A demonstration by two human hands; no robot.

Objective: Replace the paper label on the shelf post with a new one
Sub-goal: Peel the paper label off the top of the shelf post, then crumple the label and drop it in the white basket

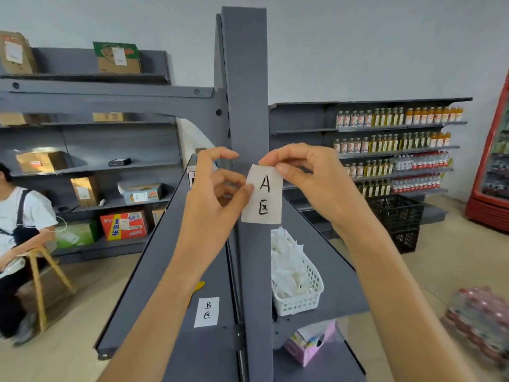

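A grey upright shelf post (243, 78) rises in the middle of the view. In front of it I hold a white paper label (263, 198) marked "A" with a character below. My left hand (213, 194) pinches its left edge between thumb and fingers. My right hand (305, 172) pinches its top right corner. The lower edge of the label lies against the post; whether the top is stuck I cannot tell. A second white label (207, 312) marked "B" lies flat on the grey shelf to the left of the post.
A white plastic basket (303, 299) full of crumpled white papers sits on the shelf right of the post. A pink box (309, 344) lies on the shelf below. A seated person (16, 216) is at the left. Black crates (396, 216) and a red fridge (493, 161) stand at the right.
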